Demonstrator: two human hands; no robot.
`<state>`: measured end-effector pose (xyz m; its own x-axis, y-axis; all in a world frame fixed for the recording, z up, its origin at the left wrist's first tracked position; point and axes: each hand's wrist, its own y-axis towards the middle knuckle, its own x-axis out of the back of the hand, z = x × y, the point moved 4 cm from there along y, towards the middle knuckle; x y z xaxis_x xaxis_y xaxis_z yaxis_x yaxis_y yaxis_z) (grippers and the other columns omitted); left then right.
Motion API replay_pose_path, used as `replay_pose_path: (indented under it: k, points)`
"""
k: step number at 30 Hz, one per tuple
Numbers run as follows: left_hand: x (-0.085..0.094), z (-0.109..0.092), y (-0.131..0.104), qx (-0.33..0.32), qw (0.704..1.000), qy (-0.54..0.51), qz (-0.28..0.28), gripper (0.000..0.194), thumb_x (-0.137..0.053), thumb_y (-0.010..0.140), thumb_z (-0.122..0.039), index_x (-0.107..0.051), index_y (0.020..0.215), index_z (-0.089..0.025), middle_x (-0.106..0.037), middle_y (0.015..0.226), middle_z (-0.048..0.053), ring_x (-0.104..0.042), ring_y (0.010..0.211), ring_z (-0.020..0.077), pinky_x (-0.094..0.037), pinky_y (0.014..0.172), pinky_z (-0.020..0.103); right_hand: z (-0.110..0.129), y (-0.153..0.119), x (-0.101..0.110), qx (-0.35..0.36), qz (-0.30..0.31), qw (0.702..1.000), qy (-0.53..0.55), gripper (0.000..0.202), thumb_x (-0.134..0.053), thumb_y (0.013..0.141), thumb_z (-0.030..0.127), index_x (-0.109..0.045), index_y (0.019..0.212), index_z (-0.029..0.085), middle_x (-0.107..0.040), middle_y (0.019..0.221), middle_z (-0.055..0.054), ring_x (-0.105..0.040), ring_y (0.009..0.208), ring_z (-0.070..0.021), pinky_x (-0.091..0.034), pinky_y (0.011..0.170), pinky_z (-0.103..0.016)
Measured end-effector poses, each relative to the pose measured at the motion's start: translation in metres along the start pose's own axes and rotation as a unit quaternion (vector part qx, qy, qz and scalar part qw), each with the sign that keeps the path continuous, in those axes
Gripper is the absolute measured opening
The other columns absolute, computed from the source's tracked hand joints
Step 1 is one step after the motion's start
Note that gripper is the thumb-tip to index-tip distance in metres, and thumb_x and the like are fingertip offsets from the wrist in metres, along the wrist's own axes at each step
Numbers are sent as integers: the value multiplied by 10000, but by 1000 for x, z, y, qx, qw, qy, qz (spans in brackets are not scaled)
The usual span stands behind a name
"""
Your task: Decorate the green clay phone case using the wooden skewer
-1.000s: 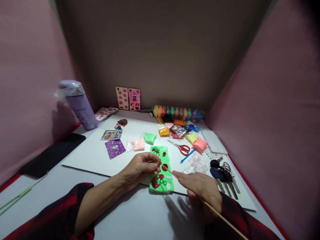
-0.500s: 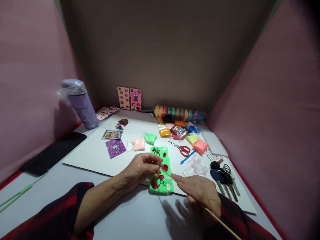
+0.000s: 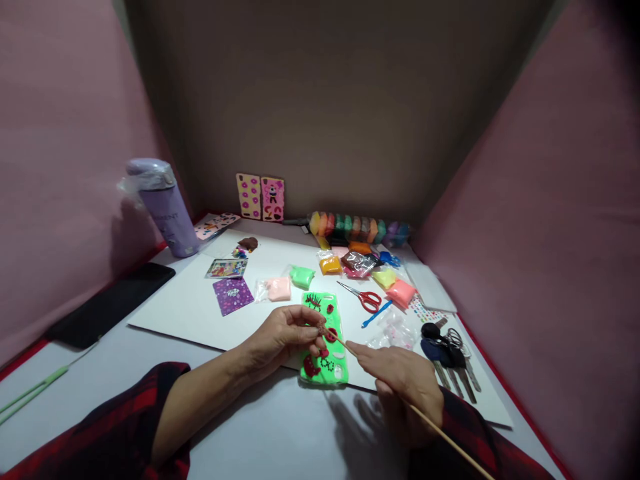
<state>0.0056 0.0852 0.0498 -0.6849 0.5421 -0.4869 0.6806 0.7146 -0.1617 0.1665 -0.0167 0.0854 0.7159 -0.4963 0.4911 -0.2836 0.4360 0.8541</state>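
A long thin wooden stick [image 3: 434, 427] runs through my right hand [image 3: 403, 379], its tip reaching up to the fingers of my left hand [image 3: 285, 337]. Those left fingers are pinched round a small brownish lump [image 3: 321, 329] at the tip, probably clay; its shape is too small to make out. Just below both hands lies a bright green phone case [image 3: 339, 380] with dark red and black decorations, partly hidden by the left fingers. To its upper right are red-handled scissors [image 3: 369, 302] and a blue modelling tool [image 3: 376, 315].
Bags of coloured clay [image 3: 385, 277] lie around the white board [image 3: 180, 307]. Keys [image 3: 453, 357] rest at the right, with crumpled clear plastic [image 3: 395, 328] beside them. A purple bottle [image 3: 170, 220] stands at the left; two decorated cases [image 3: 273, 200] lean on the back wall.
Both hands keep nearly the same pose over the green case. The whole view has shifted very slightly, and the stick has moved a little with my right hand.
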Motion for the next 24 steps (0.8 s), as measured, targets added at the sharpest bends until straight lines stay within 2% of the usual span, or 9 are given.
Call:
replay_pose_path:
  k: [3,8,17,24]
  points:
    - [-1,-2,0,-4,1000,-14,-7,222,-740,674,-130,-617,854,-90,-651,740,63,-638,615,139,-489,573,227,0,-2,1,-1,-4,1000,6,304,-365,914,209,-581,1128,193,-716,1009,-84,-696,810,-170,-529,611,-288]
    - [-3,-4,0,-20,999,-30,-1,326,-754,665,-140,-618,959,-103,-638,801,59,-642,627,137,-496,592,241,2,-1,2,7,-7,1000,5,280,-373,907,216,-593,1076,178,-719,995,-85,-695,796,-175,-519,588,-297]
    - [-3,-3,-2,-12,1000,-13,2,263,-739,678,-137,-643,921,-99,-642,799,60,-638,635,129,-475,612,238,2,-2,1,0,-1,1000,6,279,-373,906,212,-600,1064,176,-721,989,-88,-695,766,-172,-526,582,-297]
    - [-4,-4,-2,-7,1000,9,5,219,-722,700,-151,-628,892,-101,-669,712,73,-633,614,136,-470,608,237,4,2,0,5,5,1000,5,262,-371,915,216,-598,1034,160,-726,963,-97,-691,709,-154,-520,574,-281]
